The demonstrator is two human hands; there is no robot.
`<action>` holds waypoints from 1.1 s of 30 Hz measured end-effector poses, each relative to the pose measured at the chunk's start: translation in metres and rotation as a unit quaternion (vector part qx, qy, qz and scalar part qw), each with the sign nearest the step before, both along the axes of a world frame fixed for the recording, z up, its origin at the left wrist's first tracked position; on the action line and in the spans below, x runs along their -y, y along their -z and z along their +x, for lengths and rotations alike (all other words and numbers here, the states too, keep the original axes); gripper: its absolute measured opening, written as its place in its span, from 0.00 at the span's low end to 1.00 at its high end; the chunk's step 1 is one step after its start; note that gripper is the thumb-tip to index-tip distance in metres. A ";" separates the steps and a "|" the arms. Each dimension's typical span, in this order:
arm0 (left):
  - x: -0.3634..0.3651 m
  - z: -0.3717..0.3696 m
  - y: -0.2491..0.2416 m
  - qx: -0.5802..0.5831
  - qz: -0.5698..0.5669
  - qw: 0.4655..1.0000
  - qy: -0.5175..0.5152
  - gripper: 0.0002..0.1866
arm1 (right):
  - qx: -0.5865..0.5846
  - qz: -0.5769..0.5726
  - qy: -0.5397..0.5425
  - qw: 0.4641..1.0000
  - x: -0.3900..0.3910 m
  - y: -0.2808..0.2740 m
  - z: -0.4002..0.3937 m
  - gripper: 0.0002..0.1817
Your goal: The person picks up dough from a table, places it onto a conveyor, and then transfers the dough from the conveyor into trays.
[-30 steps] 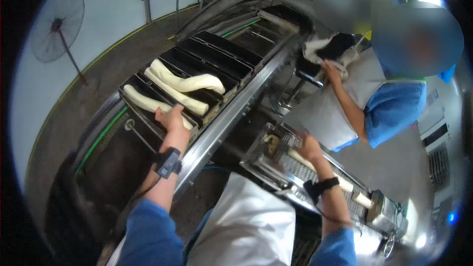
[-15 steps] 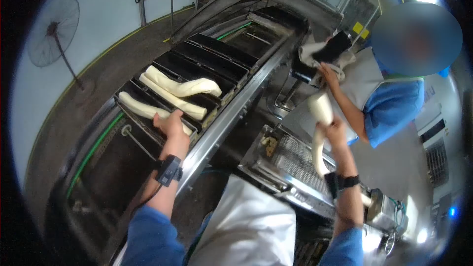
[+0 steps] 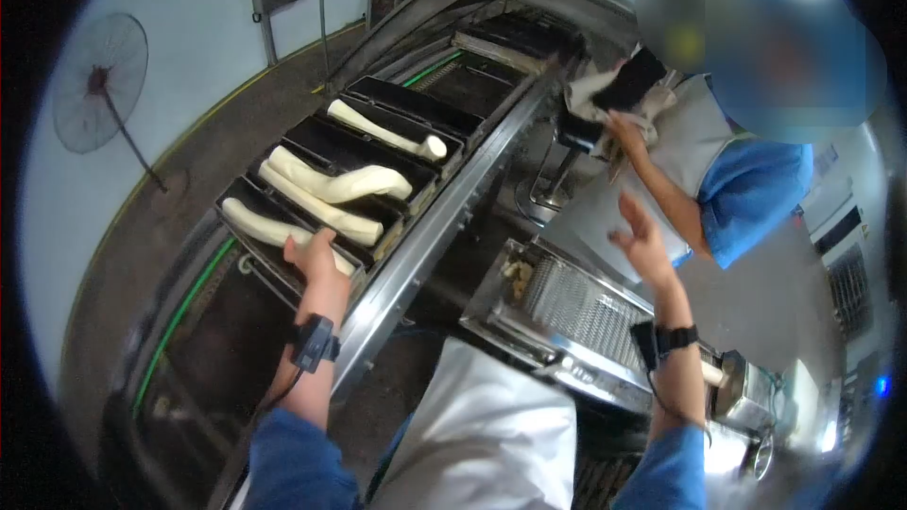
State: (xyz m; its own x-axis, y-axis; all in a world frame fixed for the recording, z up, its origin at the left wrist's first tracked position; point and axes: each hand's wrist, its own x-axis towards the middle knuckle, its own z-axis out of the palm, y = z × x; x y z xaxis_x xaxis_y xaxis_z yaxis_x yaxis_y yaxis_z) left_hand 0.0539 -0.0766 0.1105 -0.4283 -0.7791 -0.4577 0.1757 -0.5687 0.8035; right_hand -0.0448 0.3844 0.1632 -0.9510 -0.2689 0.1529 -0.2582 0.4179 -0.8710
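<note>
My left hand (image 3: 319,255) is closed around the near end of a long pale dough strip (image 3: 255,225), which lies in the nearest black baking pan. Fingers apart and holding nothing, my right hand (image 3: 645,238) is in the air above the metal mesh conveyor. In the pan beyond the left hand lie a straight dough strip (image 3: 316,200) and a bent dough piece (image 3: 354,183), side by side. Another dough piece (image 3: 387,129) with a thick rounded end rests across a pan farther up the line.
A steel rail (image 3: 452,217) runs along the pans. On the right is the mesh conveyor (image 3: 586,307) with dough scraps at its end. A co-worker in a blue sleeve (image 3: 756,194) stands close, one hand near cloths (image 3: 624,94). A fan (image 3: 99,82) stands at the left wall.
The dough piece from my right hand has left it, and a dough piece now lies in a farther pan. My right hand has opened. My left hand stays at the nearest pan.
</note>
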 end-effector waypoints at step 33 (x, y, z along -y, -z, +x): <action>0.003 0.007 -0.013 0.044 0.010 0.999 0.003 0.46 | -0.042 -0.357 -0.083 0.930 0.070 -0.167 0.009 0.42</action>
